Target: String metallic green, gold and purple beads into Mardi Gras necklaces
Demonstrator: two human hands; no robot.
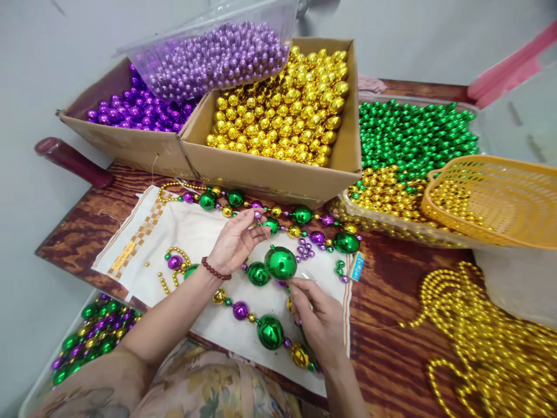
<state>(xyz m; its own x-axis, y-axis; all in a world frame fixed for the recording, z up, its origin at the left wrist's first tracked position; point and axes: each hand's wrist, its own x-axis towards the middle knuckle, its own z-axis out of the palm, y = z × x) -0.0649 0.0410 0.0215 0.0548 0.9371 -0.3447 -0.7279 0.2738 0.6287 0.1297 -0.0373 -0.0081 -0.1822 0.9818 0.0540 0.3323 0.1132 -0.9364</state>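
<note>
My left hand (237, 239) is pinched shut on a thin needle (262, 228) with a small purple bead at its top. Just below it a large shiny green bead (281, 262) sits on the needle's thread. My right hand (317, 316) is closed in a pinch right under that green bead, apparently on the thread, which is too thin to make out. Both hands work over a white cloth (143, 244) where a strung chain of green, purple and gold beads (270, 332) lies in loops.
Behind the cloth stand a cardboard box of gold beads (282, 110), a box of purple beads (130, 110) with a clear bag of purple beads (213, 58) on it, and a clear tray of green and gold beads (413, 139). An orange basket (496, 197) sits right; gold bead strings (487, 342) lie below.
</note>
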